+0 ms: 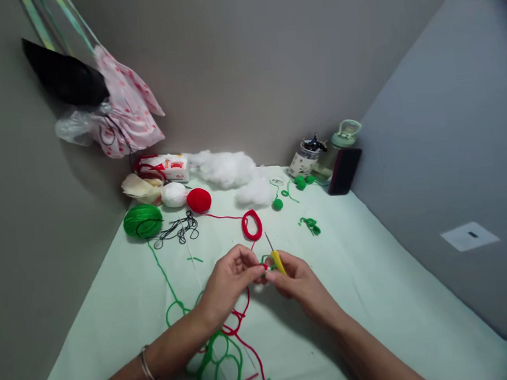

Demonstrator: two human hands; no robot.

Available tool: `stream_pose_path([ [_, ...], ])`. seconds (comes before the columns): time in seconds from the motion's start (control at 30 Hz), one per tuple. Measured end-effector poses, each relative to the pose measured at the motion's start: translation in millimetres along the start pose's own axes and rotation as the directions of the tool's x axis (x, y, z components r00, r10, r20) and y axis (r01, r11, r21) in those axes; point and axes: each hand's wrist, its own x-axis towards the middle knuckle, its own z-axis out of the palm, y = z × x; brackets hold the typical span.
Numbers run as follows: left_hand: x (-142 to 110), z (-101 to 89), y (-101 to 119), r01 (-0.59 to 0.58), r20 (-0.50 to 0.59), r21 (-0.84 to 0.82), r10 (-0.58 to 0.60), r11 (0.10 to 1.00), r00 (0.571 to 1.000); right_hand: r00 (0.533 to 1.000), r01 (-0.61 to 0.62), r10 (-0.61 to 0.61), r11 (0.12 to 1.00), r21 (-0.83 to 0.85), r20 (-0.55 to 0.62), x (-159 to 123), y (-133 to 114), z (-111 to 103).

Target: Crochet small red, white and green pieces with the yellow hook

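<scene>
Crochet hook (276, 256), yellow-handled: held in closed fingers of right hand (297, 278). Small red piece (265, 266): pinched by left hand (230, 278). Red yarn (243, 327) and green yarn (218, 364) trailed over table (376, 274).

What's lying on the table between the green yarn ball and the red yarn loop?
In the head view, a tangle of black thread lies between the green yarn ball and the red yarn loop.

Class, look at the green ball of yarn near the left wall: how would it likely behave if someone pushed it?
The green ball of yarn looks rounded, so it would probably roll. It seems soft and light. Its loose strand trails over the table, so it may unwind.
</scene>
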Motion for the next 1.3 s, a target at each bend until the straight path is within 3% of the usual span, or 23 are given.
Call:
stream_pose_path([
  [0.1,3.4,2.0,-5.8,0.032,-0.002,0.009,-0.032,0.999,0.999,0.998,-0.006,0.003,0.999,-0.051,-0.059,1.3,0.8,-3.6],
  [0.3,5.1,-3.0,-19.5,0.038,-0.074,0.03,-0.036,0.999,0.997,0.996,0.053,-0.066,0.982,-0.182,-0.063,6.9,6.2,-4.4],
  [0.5,4.1,-12.2,-34.2,0.116,-0.086,-0.006,-0.116,0.993,0.989,0.996,0.09,-0.09,0.946,-0.313,0.017,9.6,9.2,-6.6],
  [0.7,7.6,-15.1,-27.0,0.123,-0.135,0.063,-0.113,0.99,0.984,0.997,0.076,-0.074,0.95,-0.304,0.018,16.7,15.4,-2.1],
  [0.93,7.1,-17.1,-24.5,0.111,-0.069,0.105,-0.104,0.988,0.992,0.998,0.039,-0.05,0.944,-0.328,-0.025,14.4,14.7,0.0],
  [1.3,6.0,-17.1,-20.6,0.014,-0.061,0.187,-0.003,0.982,0.998,0.988,0.109,-0.141,0.915,-0.389,-0.056,7.2,8.1,-8.4],
])
